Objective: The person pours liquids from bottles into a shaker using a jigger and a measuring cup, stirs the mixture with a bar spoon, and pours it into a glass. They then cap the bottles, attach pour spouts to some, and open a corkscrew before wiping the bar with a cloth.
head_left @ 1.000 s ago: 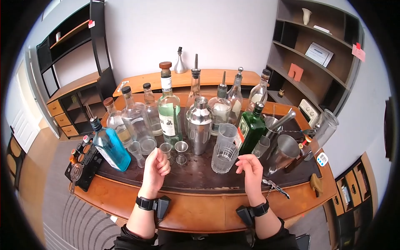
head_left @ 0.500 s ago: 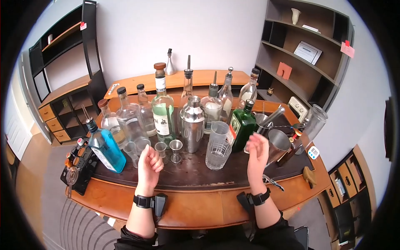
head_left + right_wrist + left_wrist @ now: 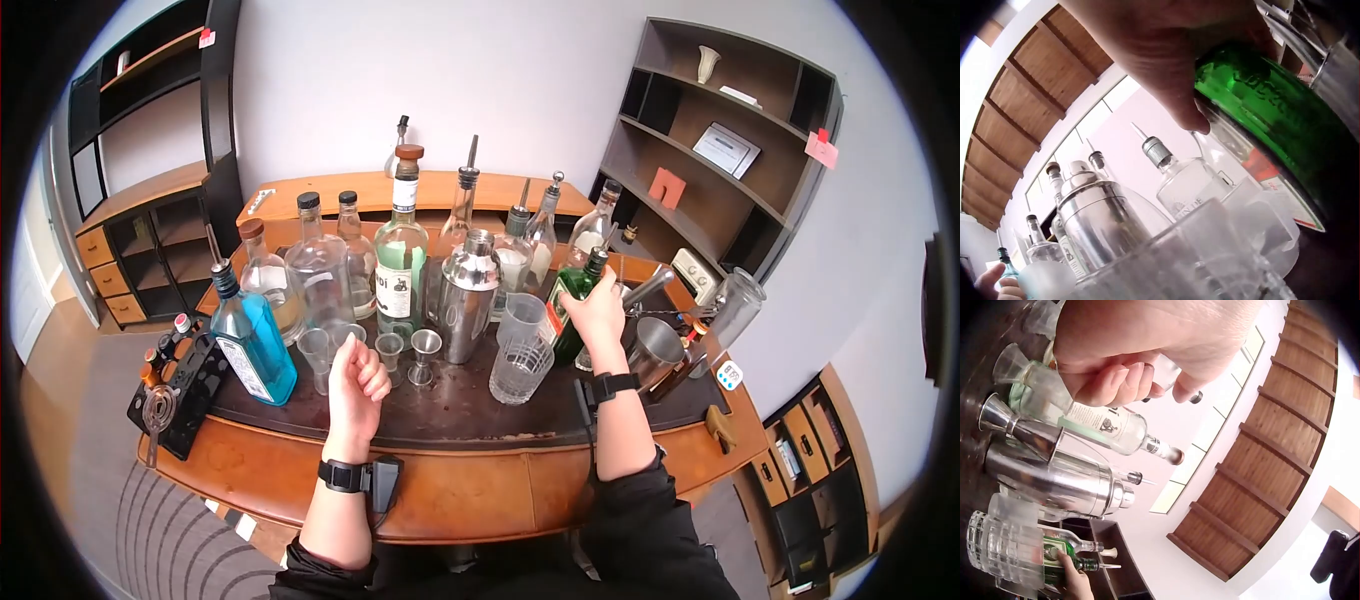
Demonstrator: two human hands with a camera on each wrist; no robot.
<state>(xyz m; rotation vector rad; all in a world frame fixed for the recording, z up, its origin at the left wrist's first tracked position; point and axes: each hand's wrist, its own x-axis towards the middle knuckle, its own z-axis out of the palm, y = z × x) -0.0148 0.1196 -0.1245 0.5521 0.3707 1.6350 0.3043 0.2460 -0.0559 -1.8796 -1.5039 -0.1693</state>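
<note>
My right hand [image 3: 601,315] grips the dark green square bottle [image 3: 568,347] near its shoulder. In the right wrist view the thumb lies along one side of the green glass, and the fingers behind are hidden. Just left of it stand a clear cut-glass mixing glass [image 3: 520,372] and a frosted plastic measuring cup [image 3: 523,318]. My left hand [image 3: 357,392] hovers over the front of the table with loosely curled fingers and holds nothing. Nearest to it are small clear cups [image 3: 316,347] and a metal jigger [image 3: 424,356].
A steel shaker [image 3: 470,300] stands mid-table before several clear bottles. The blue bottle [image 3: 262,350] and a black caddy [image 3: 185,400] are at the left. On the right are a metal tin [image 3: 657,350], a tall glass [image 3: 735,305] and a small timer [image 3: 730,375].
My right hand has moved forward from above the front of the table and taken hold of the green bottle, which now has a metal pourer showing near its top. The left hand stays nearly still.
</note>
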